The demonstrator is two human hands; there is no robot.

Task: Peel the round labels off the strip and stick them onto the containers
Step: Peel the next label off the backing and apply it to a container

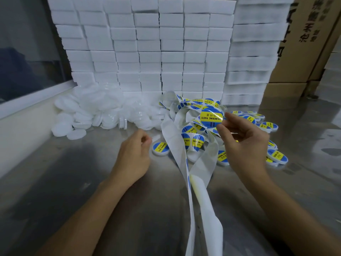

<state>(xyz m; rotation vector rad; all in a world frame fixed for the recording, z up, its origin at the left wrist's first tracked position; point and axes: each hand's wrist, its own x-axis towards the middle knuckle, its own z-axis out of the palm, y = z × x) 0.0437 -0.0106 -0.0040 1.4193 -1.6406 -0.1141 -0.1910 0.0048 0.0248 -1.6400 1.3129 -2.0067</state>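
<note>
Far left, a heap of plain white containers [88, 111] is lying against the wall, spilling onto the steel table [55, 182] at the foot of a tall stack of white foam blocks [147, 52].

Next along, the left hand [133, 156] is hovering low over the table with its fingers loosely curled inward; it is holding nothing that can be made out. Just to its right, 1 labelled container [160, 147] is sitting flat on the table, its blue and yellow sticker facing up, close to the fingertips but not touching them.

In the middle, the white backing strip [186, 163] is trailing down from a tangled pile near the foam blocks toward the bottom edge of the view, folding over itself, with several round labels on its upper loops.

Right of the strip, the right hand [243, 141] is raised above the table, pinching the lower right edge of 1 peeled round label [211, 117] between thumb and fingertips. The label is standing free in the air, printed face toward the camera, its text upside down.

Behind and beside that hand, a spread of already labelled containers [265, 124] is lying on the table. Far right, cardboard boxes [302, 43] are standing beside the foam stack.
</note>
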